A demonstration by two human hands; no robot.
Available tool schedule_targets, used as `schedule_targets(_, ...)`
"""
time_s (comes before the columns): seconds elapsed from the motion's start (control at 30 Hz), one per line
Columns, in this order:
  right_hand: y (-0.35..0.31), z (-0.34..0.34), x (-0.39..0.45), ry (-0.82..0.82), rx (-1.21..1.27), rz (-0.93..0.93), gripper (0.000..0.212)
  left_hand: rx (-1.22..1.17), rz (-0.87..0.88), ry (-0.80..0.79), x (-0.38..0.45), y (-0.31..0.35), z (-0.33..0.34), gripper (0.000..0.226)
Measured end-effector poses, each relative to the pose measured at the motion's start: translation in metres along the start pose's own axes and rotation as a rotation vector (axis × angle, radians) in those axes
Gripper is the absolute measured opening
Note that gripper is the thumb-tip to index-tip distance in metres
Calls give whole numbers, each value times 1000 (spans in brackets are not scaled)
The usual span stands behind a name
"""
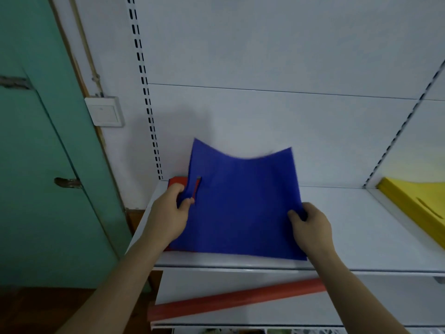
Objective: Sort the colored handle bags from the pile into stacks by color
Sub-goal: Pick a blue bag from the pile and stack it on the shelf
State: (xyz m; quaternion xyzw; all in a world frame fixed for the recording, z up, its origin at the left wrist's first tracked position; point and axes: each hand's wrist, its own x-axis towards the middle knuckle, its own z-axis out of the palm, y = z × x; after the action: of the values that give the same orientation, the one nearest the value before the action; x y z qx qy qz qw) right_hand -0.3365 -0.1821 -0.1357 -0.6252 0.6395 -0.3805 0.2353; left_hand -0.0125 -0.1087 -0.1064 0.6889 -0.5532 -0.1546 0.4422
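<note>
The blue bag (243,201) was flat, plain, unprinted, its far edge curling up above the white shelf (361,225). The left hand (171,213) gripped its handle slot; the right hand (310,227) pinched its edge.

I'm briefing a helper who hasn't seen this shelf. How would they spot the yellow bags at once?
Start at the white shelf against the white wall. Follow it past the blue bag held in both hands to the far right edge of the view. The yellow bags lie there in a flat stack, the only yellow thing, with a handle slot showing on top.
</note>
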Motion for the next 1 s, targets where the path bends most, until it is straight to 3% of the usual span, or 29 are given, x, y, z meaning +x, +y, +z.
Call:
schedule_targets(0.13,-14,-13,-3,134,293,-78,10,-220,49,99,2,5,-3,22)
schedule_targets(0.27,-14,-7,-11,96,416,-75,22,-338,-22,46,1,3,3,24)
schedule_targets(0.37,-7,1,-13,53,302,-58,19,-289,-35,14,-3,2,13,22)
schedule_targets(0.5,-12,-5,-13,141,220,-82,18,-234,-15,52,4,4,17,26)
schedule_targets(0.67,-17,-26,-27,249,204,-115,62,-283,-13,129,13,11,27,22)
schedule_targets(0.73,-12,-34,-33,277,128,-170,69,-303,-9,127,13,16,37,20)
schedule_targets(0.83,5,-47,-43,315,-32,-260,61,-345,4,123,11,25,56,32)
schedule_targets(1.0,46,-81,-62,337,-161,-188,50,-296,85,93,-11,53,100,55)
